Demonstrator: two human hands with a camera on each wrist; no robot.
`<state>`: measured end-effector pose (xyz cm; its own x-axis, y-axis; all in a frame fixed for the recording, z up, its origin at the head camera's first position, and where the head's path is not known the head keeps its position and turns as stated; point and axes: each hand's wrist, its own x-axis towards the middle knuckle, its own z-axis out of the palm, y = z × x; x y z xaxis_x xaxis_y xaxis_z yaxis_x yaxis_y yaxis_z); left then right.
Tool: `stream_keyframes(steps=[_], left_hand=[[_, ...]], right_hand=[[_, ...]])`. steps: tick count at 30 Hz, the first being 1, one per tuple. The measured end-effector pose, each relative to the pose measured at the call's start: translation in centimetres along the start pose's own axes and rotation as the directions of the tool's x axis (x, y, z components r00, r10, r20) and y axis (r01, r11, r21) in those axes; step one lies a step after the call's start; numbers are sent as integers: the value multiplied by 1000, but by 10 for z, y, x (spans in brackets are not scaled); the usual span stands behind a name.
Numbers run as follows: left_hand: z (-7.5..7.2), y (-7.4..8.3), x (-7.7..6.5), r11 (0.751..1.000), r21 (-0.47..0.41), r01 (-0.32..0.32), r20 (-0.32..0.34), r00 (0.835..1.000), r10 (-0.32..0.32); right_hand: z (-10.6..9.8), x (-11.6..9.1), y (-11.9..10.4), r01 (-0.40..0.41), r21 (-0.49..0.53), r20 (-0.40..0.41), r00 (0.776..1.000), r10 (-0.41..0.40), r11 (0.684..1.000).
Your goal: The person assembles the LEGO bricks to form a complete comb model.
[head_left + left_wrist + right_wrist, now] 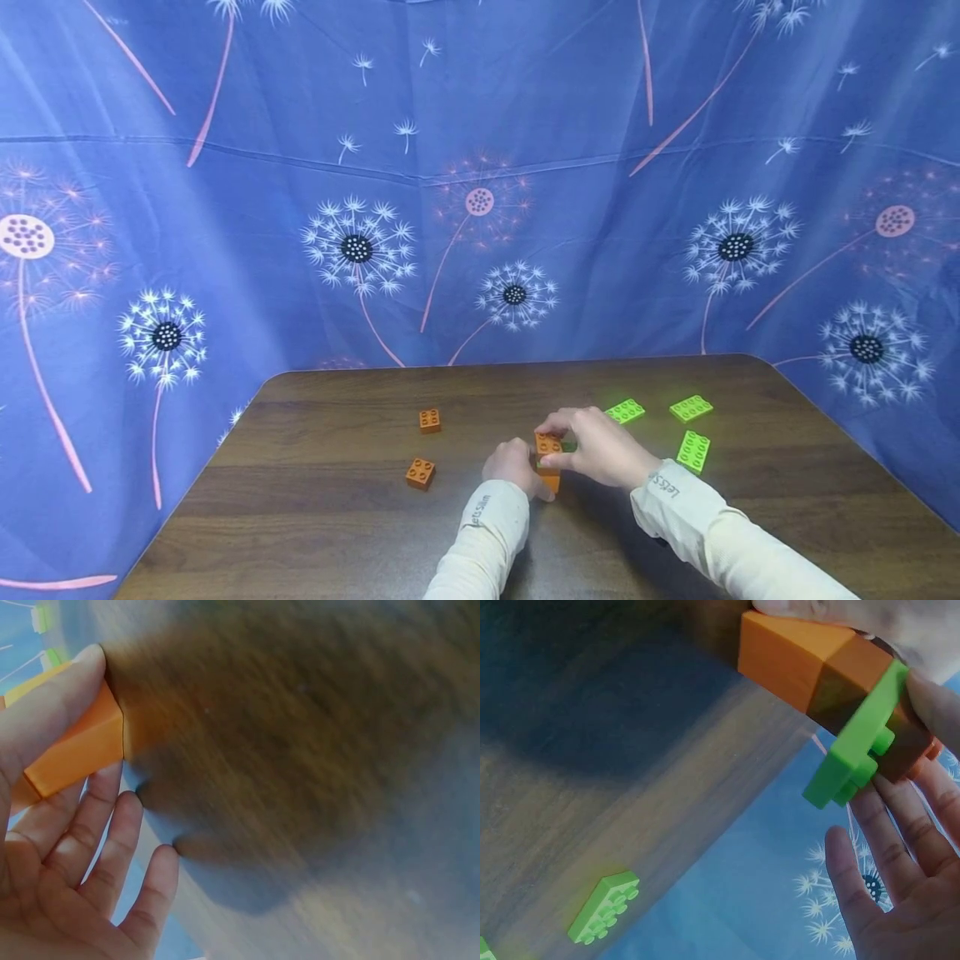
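Note:
A small stack of building bricks stands on the table between both hands. Its lower orange bricks point(780, 664) are held low down by the left hand point(512, 468), whose thumb lies along one face in the left wrist view. Above them a flat green brick point(847, 754) juts out past one side, studs showing. Topmost is an orange brick point(548, 442), which the right hand point(600, 446) pinches between thumb and fingers. The outer fingers of both hands stay off the stack.
Two loose orange bricks, one farther back point(429, 422) and one nearer point(420, 473), lie left of the hands on the wooden table point(315, 517). Flat green bricks point(691, 408) lie to the right, one partly behind the right hand. A blue patterned cloth point(450, 100) hangs behind.

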<state>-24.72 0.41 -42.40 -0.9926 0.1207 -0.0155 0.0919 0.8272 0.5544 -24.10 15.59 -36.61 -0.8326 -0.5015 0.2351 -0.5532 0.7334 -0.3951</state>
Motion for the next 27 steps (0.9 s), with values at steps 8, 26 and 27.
stream_keyframes(steps=[8,26,27], left_hand=[[0,-1,0,999,34,-1,-14,1000,1],[0,2,0,1000,22,-11,-32,999,11],[0,1,0,1000,19,-12,-35,999,13]], right_hand=[[8,-2,3,68,-25,-67,995,-69,997],[-4,-39,24,-33,-16,-55,998,32,999],[-7,-42,26,-48,-17,-57,997,47,999]])
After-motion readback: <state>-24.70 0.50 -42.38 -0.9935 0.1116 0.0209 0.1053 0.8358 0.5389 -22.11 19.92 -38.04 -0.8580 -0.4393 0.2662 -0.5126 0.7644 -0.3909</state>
